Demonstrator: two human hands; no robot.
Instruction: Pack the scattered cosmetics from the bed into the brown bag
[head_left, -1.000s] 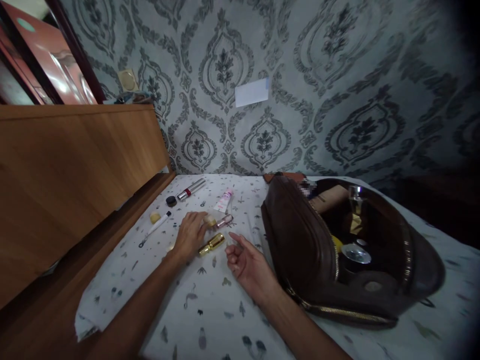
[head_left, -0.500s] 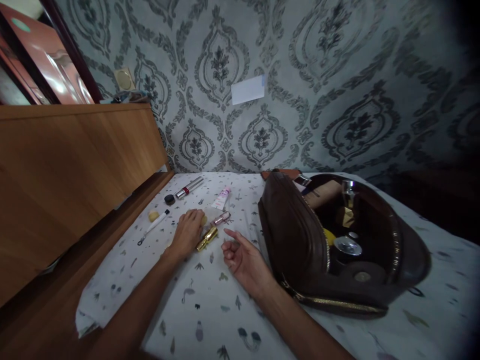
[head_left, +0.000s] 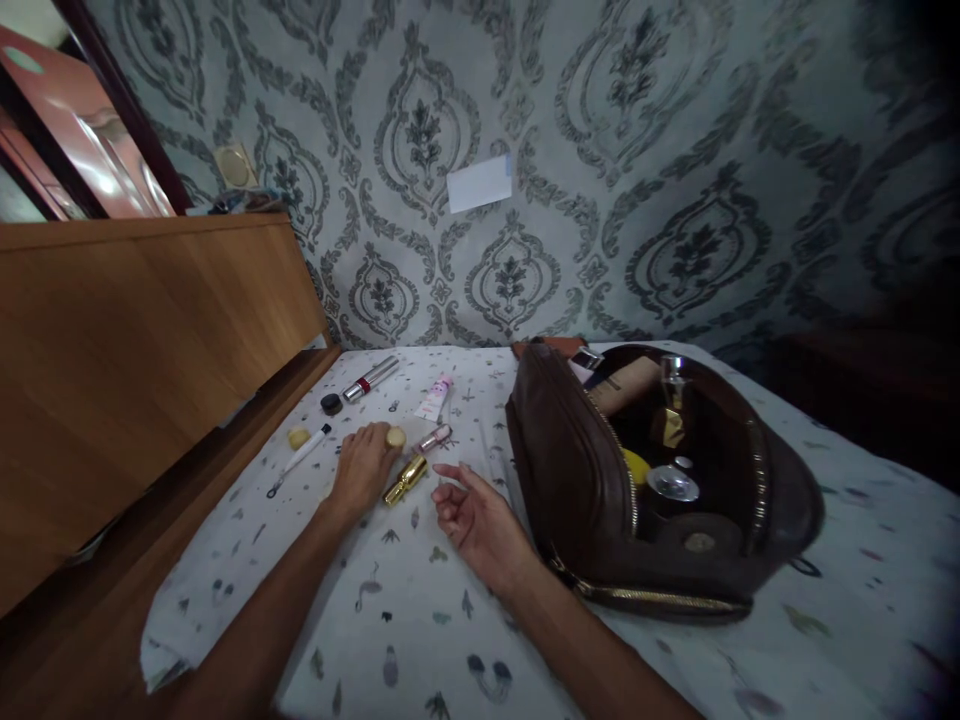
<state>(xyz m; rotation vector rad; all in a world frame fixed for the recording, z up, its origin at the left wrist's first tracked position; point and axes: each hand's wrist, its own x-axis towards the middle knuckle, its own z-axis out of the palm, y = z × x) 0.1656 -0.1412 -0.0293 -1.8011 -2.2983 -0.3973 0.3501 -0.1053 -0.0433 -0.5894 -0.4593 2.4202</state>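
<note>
My left hand (head_left: 363,470) is low over the patterned sheet, fingers bent around the near side of a small round beige thing (head_left: 395,437), which could be a makeup sponge. Its fingertips are partly hidden. Beside it lie a shiny gold tube (head_left: 406,480), like a lipstick, and a small pink clear tube (head_left: 433,438). My right hand (head_left: 480,522) is palm up, holding nothing, its fingers loosely curled and apart, just right of the gold tube. A brown leather bag (head_left: 574,450) stands unzipped to the right, with a glass bottle (head_left: 673,400) and a yellow item (head_left: 636,466) inside.
Farther left on the sheet lie a white pen-like stick (head_left: 304,458), another beige piece (head_left: 298,438), a black round pot (head_left: 331,403), a silver tube (head_left: 371,379) and a pink-white squeeze tube (head_left: 435,397). A wooden panel (head_left: 150,340) borders the left; a patterned wall (head_left: 495,100) is behind.
My left hand has drawn slightly left, and more of the round beige thing shows beside its fingers. My right hand stays nearly in place. The whole view has shifted a little.
</note>
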